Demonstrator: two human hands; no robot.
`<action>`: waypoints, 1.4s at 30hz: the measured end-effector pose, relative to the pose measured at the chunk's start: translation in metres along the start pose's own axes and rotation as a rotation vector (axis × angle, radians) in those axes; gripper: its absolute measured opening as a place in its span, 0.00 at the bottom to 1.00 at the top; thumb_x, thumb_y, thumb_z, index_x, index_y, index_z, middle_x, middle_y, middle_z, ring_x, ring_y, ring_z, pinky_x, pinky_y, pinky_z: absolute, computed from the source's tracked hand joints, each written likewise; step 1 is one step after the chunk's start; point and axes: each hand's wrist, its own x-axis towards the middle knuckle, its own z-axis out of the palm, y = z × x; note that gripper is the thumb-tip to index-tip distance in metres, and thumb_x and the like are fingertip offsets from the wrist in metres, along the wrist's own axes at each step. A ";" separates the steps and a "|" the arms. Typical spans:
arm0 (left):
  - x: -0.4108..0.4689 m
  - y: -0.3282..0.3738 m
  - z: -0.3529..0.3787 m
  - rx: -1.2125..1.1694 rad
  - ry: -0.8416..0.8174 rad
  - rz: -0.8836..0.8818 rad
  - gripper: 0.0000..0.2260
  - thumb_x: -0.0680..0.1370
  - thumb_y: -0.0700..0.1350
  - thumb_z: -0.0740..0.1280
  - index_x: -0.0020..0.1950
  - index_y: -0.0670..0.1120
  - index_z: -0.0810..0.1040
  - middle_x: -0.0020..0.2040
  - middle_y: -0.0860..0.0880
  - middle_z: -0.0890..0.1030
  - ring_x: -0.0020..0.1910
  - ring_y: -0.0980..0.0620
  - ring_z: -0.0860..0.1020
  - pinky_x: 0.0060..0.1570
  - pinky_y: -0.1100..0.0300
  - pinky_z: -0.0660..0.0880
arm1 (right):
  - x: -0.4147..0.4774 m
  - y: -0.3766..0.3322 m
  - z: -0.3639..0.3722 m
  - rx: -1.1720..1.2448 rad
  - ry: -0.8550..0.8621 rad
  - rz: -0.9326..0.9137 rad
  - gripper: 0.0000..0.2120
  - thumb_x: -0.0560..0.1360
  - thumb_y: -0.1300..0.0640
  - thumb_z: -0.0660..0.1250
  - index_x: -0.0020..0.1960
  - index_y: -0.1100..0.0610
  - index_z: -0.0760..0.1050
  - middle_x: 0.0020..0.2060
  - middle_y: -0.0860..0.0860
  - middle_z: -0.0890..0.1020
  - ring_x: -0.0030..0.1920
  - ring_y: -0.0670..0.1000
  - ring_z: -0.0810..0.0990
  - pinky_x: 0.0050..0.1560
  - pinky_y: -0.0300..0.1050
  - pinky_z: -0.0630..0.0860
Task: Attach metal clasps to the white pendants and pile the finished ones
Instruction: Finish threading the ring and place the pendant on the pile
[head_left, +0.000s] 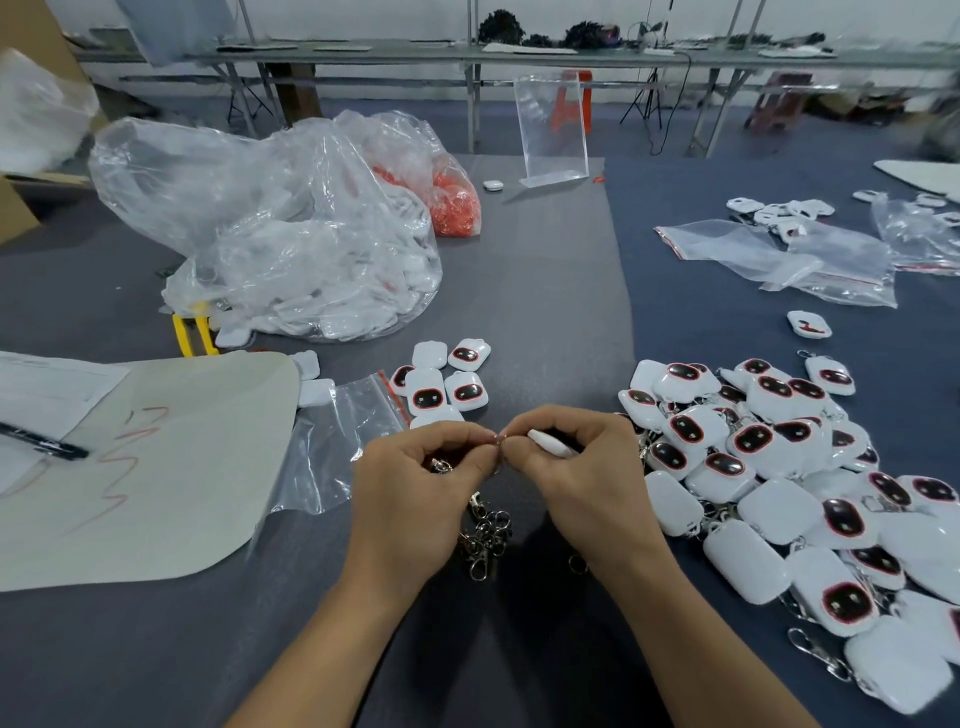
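Note:
My left hand (415, 483) pinches a metal clasp (440, 464) at its fingertips. My right hand (576, 467) grips a white pendant (550, 442), edge-on. The fingertips of both hands meet over the grey table at the centre. A small heap of loose metal clasps (485, 535) lies just below the hands. Several pendants without clasps (441, 387) sit behind the hands. To the right spreads a big pile of white pendants with clasps (789, 478), dark red-rimmed faces showing on many.
A large clear bag of white pendants (311, 249) and a bag of orange rings (454, 200) stand at the back left. An empty zip bag (343, 431), a white sheet (156, 467), a pen (41, 441) and yellow-handled pliers (193, 332) lie left. More bags (779, 260) lie far right.

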 end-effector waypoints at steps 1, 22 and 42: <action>0.000 -0.001 0.000 0.004 -0.014 -0.006 0.13 0.71 0.38 0.78 0.37 0.58 0.86 0.36 0.59 0.85 0.35 0.63 0.82 0.37 0.72 0.74 | 0.001 0.001 0.000 0.038 -0.005 0.016 0.10 0.71 0.65 0.75 0.39 0.50 0.86 0.34 0.46 0.86 0.39 0.45 0.85 0.42 0.37 0.79; -0.001 -0.007 -0.002 0.048 -0.156 0.034 0.08 0.67 0.41 0.72 0.35 0.55 0.82 0.31 0.57 0.81 0.29 0.63 0.75 0.32 0.70 0.70 | 0.005 0.019 -0.005 0.050 -0.218 0.196 0.05 0.69 0.53 0.72 0.41 0.45 0.86 0.36 0.46 0.86 0.38 0.43 0.83 0.41 0.40 0.78; 0.005 -0.004 0.003 0.344 -0.243 -0.043 0.04 0.69 0.45 0.72 0.39 0.55 0.83 0.36 0.59 0.82 0.38 0.60 0.79 0.39 0.72 0.70 | -0.029 -0.014 -0.008 -0.472 -0.109 0.325 0.17 0.76 0.55 0.69 0.63 0.46 0.76 0.50 0.42 0.78 0.50 0.43 0.74 0.51 0.35 0.69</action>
